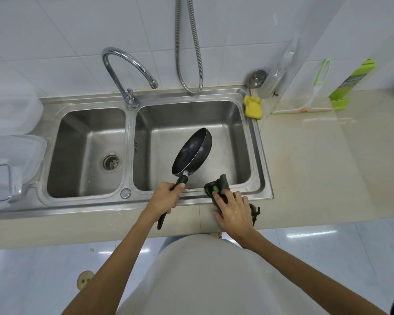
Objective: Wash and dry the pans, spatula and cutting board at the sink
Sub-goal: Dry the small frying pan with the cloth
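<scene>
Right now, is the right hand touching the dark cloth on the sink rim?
Touching. Head view: the right hand lies on the dark cloth, fingers spread over it.

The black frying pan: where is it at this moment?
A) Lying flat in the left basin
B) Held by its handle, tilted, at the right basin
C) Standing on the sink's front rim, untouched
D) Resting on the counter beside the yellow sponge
B: the left hand grips the handle of the frying pan, which is tilted at the right basin.
</scene>
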